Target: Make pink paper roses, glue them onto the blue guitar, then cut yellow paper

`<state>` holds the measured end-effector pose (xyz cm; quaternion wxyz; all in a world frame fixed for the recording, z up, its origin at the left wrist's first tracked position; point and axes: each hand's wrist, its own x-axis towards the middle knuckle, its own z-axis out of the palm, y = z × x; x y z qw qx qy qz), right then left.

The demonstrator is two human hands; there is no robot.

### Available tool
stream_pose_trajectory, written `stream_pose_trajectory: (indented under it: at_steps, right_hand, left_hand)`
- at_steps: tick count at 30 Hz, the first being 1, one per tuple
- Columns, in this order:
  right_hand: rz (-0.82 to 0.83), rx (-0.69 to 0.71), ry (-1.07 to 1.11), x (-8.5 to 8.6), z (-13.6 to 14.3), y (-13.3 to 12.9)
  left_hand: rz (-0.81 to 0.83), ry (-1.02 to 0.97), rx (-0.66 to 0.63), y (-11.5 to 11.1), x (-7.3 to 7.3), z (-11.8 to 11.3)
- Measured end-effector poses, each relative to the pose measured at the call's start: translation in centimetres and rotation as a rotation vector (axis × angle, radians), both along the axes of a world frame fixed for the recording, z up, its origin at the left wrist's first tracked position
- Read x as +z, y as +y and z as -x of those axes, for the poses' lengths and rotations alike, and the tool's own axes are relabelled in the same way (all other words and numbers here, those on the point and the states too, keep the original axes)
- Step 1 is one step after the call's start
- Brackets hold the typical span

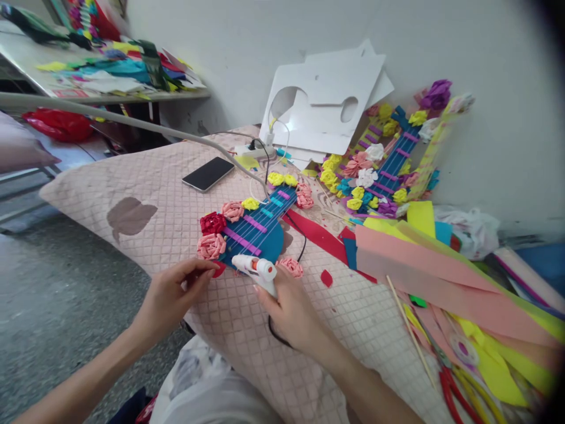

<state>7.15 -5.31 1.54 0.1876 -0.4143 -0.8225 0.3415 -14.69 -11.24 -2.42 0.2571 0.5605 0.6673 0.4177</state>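
Observation:
My right hand (289, 306) is wrapped round the handle of a white hot glue gun (253, 268). Its nozzle points left, close to the lower edge of a blue paper guitar (267, 235). Pinched between the thumb and fingers of my left hand (180, 285) is a small red paper petal (219, 269), held beside the guitar's lower left end. Crepe paper flowers border the guitar: a dark red flower (212, 223), pink flowers and yellow ones. Purple and light blue strips cross it under thin strings. One pink flower (290, 268) shows just behind the glue gun.
Another red petal (326, 278) lies to the right. Beyond it are pink crepe sheets (424, 265), a wooden stick (410, 330) and red-handled scissors (450, 383). A phone (209, 174) and a power strip (256, 151) sit at the back. Decorated guitars (388, 165) lean against the wall.

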Motion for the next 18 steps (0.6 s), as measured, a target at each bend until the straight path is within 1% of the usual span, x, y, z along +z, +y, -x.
stream_pose_trajectory:
  at_steps: [8,18]
  right_hand:
    - [0.037,0.001,-0.02,0.5,-0.1,0.0]
    - [0.048,0.007,0.049,1.5,-1.7,-0.8]
  left_hand:
    - [-0.005,0.053,-0.03,0.2,-0.2,0.1]
    - [-0.007,0.049,-0.043,1.0,0.2,-0.4]
